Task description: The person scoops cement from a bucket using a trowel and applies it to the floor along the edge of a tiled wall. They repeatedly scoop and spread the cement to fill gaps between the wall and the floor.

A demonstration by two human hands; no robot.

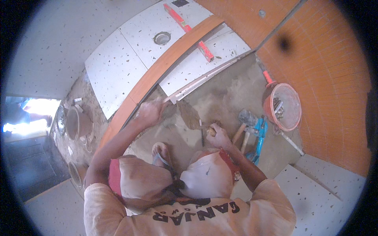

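Note:
Fingers of my right hand (220, 138) are wrapped round the wooden handle of a trowel (189, 115). Its mud-coloured blade points away to the left, low over the grey mortar bed (232, 84). My left hand (150, 113) is closed beside the wood-look strip (136, 87), its fingertips at the near end of a thin white edge piece (185, 91). What lies between those fingers is hidden. Past that edge lies a speckled white tile (185, 74). A red spirit level (205, 51) lies across the tiles, its middle covered by the wood-look strip.
A mallet (247, 117) and a blue tool (258, 137) lie right of my right hand. Beyond them is a red bucket (294, 106) with bits inside. Further buckets (78, 123) stand left. A round drain (162, 38) is set in the far tiles. Orange wall (327, 82) bounds the right.

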